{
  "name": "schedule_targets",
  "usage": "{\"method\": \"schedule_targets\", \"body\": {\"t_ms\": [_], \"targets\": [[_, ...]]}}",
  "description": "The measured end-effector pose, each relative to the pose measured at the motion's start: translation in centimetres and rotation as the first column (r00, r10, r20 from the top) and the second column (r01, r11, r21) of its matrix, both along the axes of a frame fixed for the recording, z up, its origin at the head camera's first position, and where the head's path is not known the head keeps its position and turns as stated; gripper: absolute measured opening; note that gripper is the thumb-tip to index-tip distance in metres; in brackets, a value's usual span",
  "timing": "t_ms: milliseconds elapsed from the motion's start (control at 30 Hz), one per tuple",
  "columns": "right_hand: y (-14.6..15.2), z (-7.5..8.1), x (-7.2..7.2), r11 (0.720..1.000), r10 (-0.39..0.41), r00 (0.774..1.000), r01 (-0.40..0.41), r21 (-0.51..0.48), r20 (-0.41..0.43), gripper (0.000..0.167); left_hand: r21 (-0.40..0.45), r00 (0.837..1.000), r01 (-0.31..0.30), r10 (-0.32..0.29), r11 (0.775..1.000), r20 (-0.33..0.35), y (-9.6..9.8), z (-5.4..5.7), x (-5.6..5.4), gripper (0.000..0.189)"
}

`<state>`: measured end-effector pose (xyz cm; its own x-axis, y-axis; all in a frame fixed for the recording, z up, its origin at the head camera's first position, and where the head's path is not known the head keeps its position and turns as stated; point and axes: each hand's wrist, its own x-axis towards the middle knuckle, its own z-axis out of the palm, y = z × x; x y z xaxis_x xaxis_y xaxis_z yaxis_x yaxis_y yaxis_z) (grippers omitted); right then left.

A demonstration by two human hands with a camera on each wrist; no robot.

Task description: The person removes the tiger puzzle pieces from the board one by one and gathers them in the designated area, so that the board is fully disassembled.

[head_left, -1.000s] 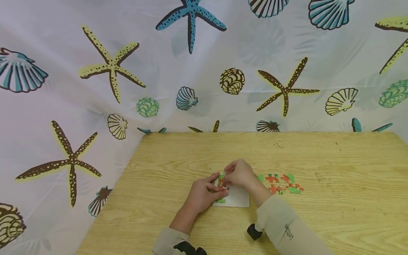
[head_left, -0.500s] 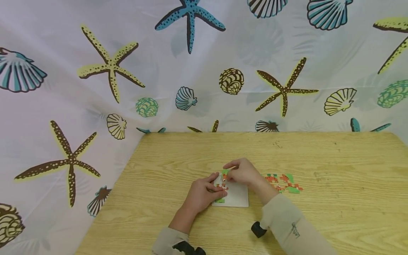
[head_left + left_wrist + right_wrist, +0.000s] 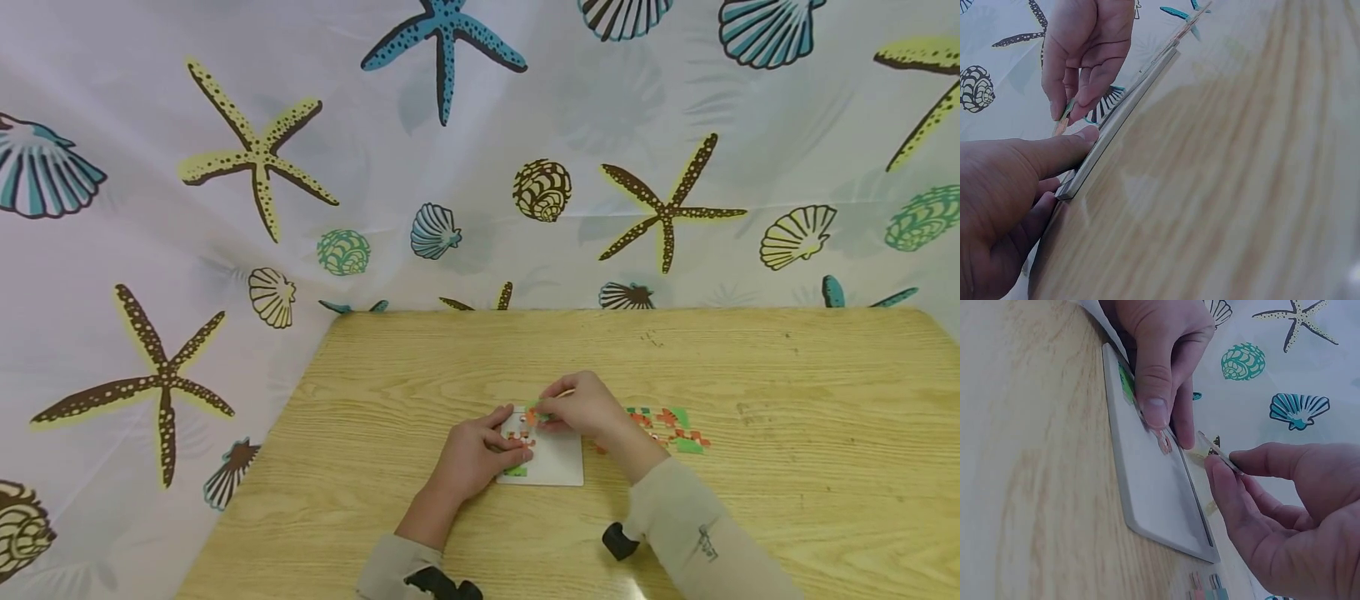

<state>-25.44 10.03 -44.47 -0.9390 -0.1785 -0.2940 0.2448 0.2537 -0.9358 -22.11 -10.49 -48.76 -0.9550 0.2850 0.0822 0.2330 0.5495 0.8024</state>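
A square white puzzle board (image 3: 558, 462) lies on the table, with a few orange and green jigsaw pieces along its left side. My left hand (image 3: 471, 460) holds the board by its left edge; the thumb presses on top while the other fingers sit at the edge. Over the board's upper part, my right hand (image 3: 588, 414) pinches a small orange and green jigsaw piece (image 3: 1227, 457) between thumb and fingertips. That piece is tilted and raised off the board in the right wrist view. Part of the placed orange piece (image 3: 1165, 442) is hidden beneath the left thumb.
Several loose jigsaw pieces (image 3: 686, 440) lie right of the board, partly covered by the right forearm. The wood-grain table (image 3: 810, 400) reaches back to a curtain (image 3: 487, 167) printed with starfish and shells. Black wrist cameras (image 3: 619, 542) are strapped to both sleeves.
My right hand has shifted slightly right, drawing the jigsaw piece away from the board's upper left corner and turning it. The left hand stays in place on the board.
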Motion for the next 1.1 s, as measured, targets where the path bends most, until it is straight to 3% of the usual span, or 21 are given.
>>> {"method": "schedule_targets", "body": {"t_ms": [533, 1100], "targets": [[1.8, -0.3, 0.6, 0.999, 0.043, 0.997, -0.044, -0.016, -0.059, 0.02, -0.005, 1.0, -0.006, 0.006, 1.0, 0.006, 0.2, -0.2, -0.2, 0.02], [3.4, -0.2, 1.2, 0.988, 0.139, 0.99, -0.14, -0.058, -0.037, 0.014, -0.02, 1.0, -0.022, 0.022, 1.0, 0.008, 0.2, -0.2, -0.2, 0.019]]}}
